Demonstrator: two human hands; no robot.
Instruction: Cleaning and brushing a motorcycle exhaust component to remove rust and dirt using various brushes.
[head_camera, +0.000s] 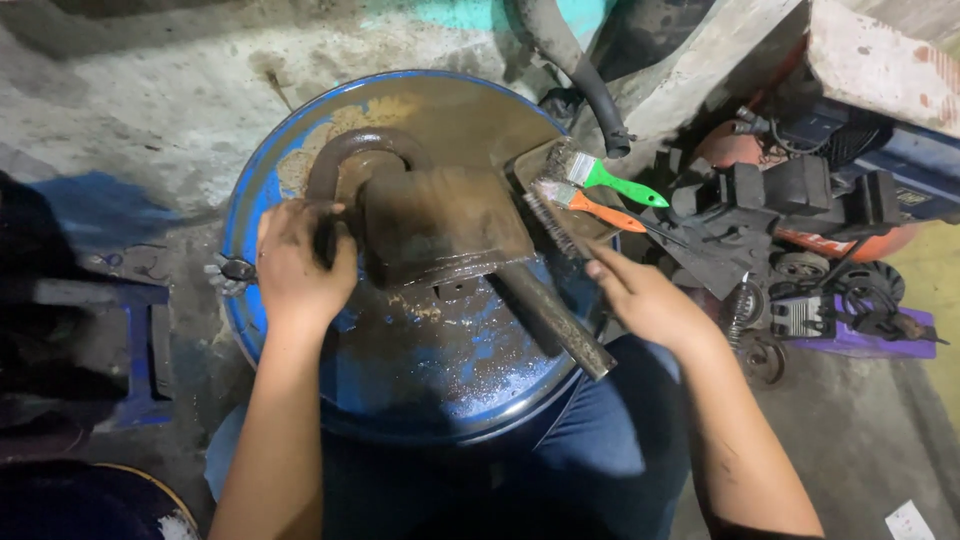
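Observation:
A greasy, rusty metal part (440, 225) with a curved bracket and a long shaft (555, 320) lies on top of a blue drum (440, 380). My left hand (295, 265) grips the curved bracket at the part's left end. My right hand (640, 295) is open, fingers stretched toward a dark wire brush (548, 225) lying on a small tray at the drum's right rim. Beside it lie an orange-handled brush (590, 207) and a green-handled brush (610, 180).
Black and orange machine parts (790, 200) are piled on the floor to the right. A dark hose (580, 70) hangs behind the drum. A blue stool (130, 340) stands at the left. The concrete floor (140, 90) is stained.

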